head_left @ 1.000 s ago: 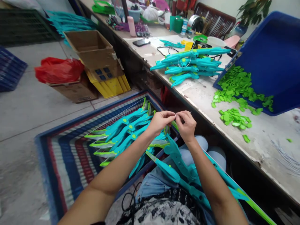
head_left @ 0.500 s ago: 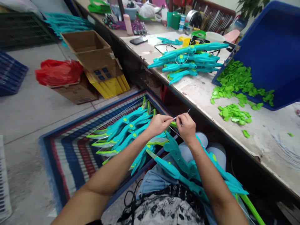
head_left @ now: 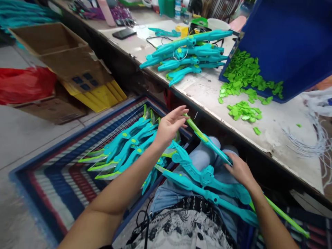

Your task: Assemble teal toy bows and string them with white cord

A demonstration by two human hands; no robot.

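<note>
My right hand (head_left: 240,169) is closed round the teal body of a toy bow (head_left: 211,145) with a lime-green limb. The bow slants up over my knees, its green tip beside my left hand (head_left: 172,124). That hand is open, fingers stretched out and thumb apart, close to the tip; whether they touch I cannot tell. More teal bow parts (head_left: 192,188) with green ends lie across my lap. Several strung bows (head_left: 133,141) are stacked in a lined crate (head_left: 58,180) to the left. The held bow's string is barely visible.
On the table (head_left: 207,98) are a pile of teal bows (head_left: 181,55), loose green pieces (head_left: 245,110), a tipped blue bin (head_left: 275,45), white strings (head_left: 308,141) and a phone (head_left: 124,33). Cardboard boxes (head_left: 64,58) and a red bag (head_left: 26,84) stand at left.
My hands were together, pinching a white string; now they are apart. My right hand has moved down and right onto the bow, and my left fingers have opened. The view has shifted right.
</note>
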